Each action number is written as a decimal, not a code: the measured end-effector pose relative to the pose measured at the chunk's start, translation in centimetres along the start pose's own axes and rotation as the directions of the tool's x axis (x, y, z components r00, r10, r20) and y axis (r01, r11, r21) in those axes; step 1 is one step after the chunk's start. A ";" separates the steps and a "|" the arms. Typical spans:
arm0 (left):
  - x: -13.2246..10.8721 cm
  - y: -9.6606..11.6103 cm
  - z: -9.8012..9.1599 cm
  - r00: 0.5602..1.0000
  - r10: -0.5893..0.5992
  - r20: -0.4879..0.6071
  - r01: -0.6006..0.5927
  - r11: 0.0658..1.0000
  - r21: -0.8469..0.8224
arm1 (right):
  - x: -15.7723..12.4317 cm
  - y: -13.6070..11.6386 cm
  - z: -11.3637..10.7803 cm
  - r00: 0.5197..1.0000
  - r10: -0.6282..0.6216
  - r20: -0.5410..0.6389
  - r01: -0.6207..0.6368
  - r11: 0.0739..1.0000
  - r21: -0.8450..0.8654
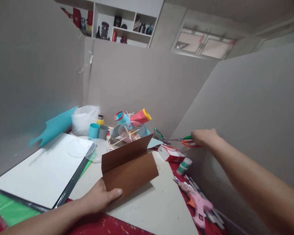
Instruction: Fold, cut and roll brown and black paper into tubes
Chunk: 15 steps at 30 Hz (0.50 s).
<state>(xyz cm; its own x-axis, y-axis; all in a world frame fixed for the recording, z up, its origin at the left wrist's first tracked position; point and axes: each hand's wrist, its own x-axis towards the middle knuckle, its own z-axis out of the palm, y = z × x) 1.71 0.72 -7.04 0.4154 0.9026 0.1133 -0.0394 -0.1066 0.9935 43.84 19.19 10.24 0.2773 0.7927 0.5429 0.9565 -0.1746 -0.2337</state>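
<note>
My left hand (99, 197) grips the near corner of a folded brown paper sheet (129, 164), holding it just above a pale board (156, 202) on the table. My right hand (204, 137) reaches to the far right and is closed around the orange and green handles of a pair of scissors (178, 140), whose blades point left above a small red and white box (170, 153).
A model of paper tubes, sticks and clear discs (129, 125) stands behind the brown paper. White board (42, 168), clear lids (88, 148), two cups (98, 130) and a plastic bag (84, 119) lie left. A pink glue gun (198, 204), pens and a small bottle (183, 165) lie right. Grey partitions enclose the table.
</note>
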 end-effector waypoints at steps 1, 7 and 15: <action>-0.1 0.1 0.0 1.000 0.018 0.003 -0.018 1.000 0.004 | -0.3 0.1 -1.1 0.998 0.041 0.047 -0.040 0.999 -0.023; -0.6 0.5 0.1 0.999 0.042 -0.029 -0.043 0.997 -0.065 | -3.8 -0.5 -6.5 0.970 0.215 0.114 -0.215 0.976 -0.019; -1.1 2.4 0.5 0.997 -0.003 -0.080 -0.014 0.978 -0.208 | -17.8 -4.0 -3.7 0.979 0.025 0.203 -0.149 0.768 0.623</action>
<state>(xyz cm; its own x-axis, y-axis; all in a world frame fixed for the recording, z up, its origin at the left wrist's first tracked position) 1.60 -0.68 -4.82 0.3412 0.9334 0.1109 -0.2336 -0.0301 0.9719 35.47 3.64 4.51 0.2770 0.8902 0.3617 0.6369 0.1118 -0.7628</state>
